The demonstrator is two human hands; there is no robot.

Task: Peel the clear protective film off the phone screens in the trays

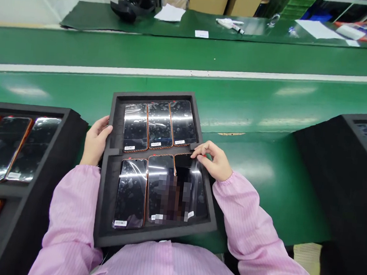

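A black foam tray [101, 199] holds several dark-screened phones with orange edges, in two rows of three. My left hand [96, 140] is closed on the tray's left rim, thumb on top. At the lower row's right end lies a phone [183, 172] whose upper screen looks darker and smoother than the others. My right hand [215, 160] pinches a corner of clear film [199, 189] at that phone's top right; the film and its small white label sit askew. Bubbly film covers the neighbouring phones, such as the lower left phone [131, 193].
Another foam tray of phones [45, 176] stands to the left, and a black tray stack [323, 168] to the right. Behind runs a green bench [250, 55] with a white strip. Papers [170, 13], a marker [237, 28] and a black item [127, 11] lie along its far side.
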